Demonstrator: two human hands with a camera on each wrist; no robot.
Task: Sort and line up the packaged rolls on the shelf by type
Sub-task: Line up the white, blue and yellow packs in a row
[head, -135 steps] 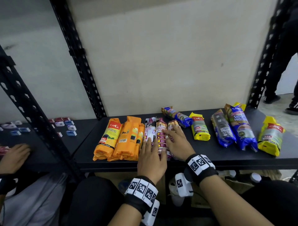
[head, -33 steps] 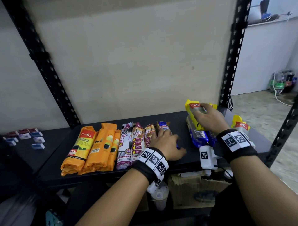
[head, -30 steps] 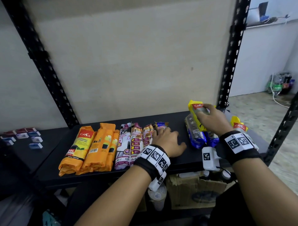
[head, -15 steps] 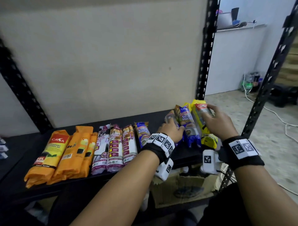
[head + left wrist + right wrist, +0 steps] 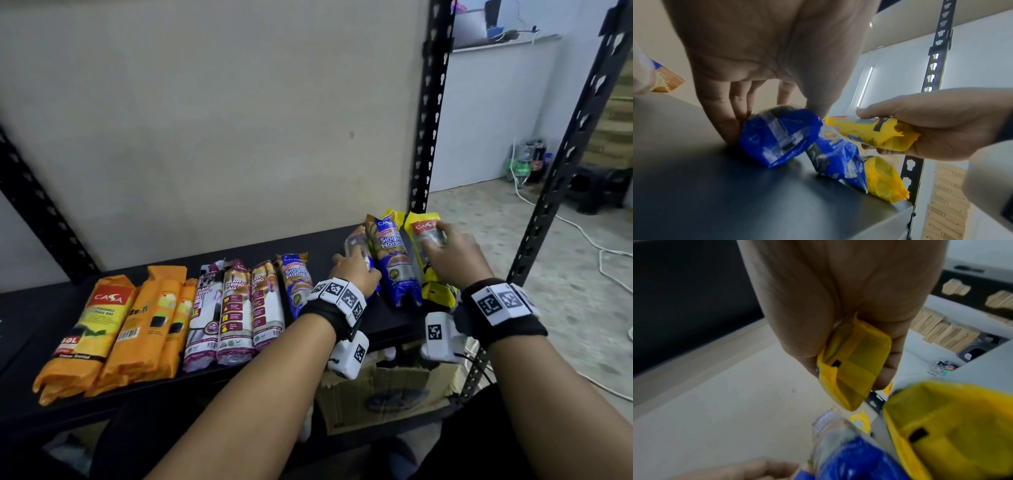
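Done: three orange plastic-wrapped rolls [image 5: 113, 329] are lying side by side at the left of the black shelf [image 5: 387, 318]; three purple-and-white draw-string bag rolls [image 5: 236, 308] are lining up just beside them, then one blue-wrapped roll [image 5: 297, 281].
Left: judging by the layout, the blue and yellow packs at the right end are not yet grouped.
Left hand [image 5: 354, 272]: fingers [image 5: 721, 116] are reaching down, straight, pressing against a blue-wrapped roll [image 5: 777, 136] lying on the shelf.
Right hand [image 5: 452, 257]: fingers are curling round a yellow-wrapped roll [image 5: 869, 131], holding it just above another yellow roll [image 5: 884, 178], beside the tall blue roll [image 5: 394, 260].
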